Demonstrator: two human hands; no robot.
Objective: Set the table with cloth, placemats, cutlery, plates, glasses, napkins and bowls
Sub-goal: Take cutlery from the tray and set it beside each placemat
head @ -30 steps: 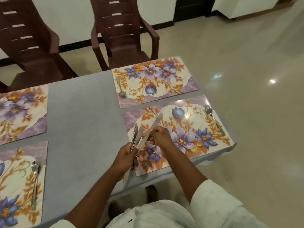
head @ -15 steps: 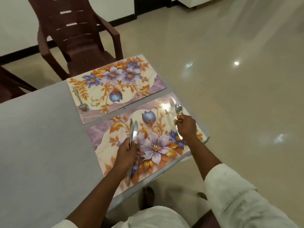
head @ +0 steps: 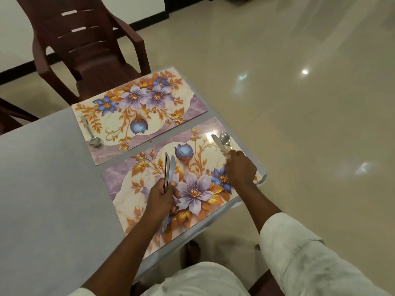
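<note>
Place setting in progress. The right hand (head: 240, 168) pinches a table knife (head: 219, 144) by its handle, blade pointing away, just beside the spoon (head: 225, 138) at the near placemat's (head: 128, 182) right end. The left hand (head: 160, 194) grips the remaining knives (head: 168, 169), long axes parallel. The far placemat (head: 192, 107) on the desk (head: 47, 189) carries only a spoon (head: 90, 133), nearer the left hand

Glossy floral placemats (head: 171, 171) lie on a matt grey tablecloth (head: 53, 189), polished metal knives (head: 170, 167) and a spoon (head: 224, 138) catching light, beside a moulded brown plastic chair (head: 85, 50) on shiny floor tiles (head: 299, 124).
</note>
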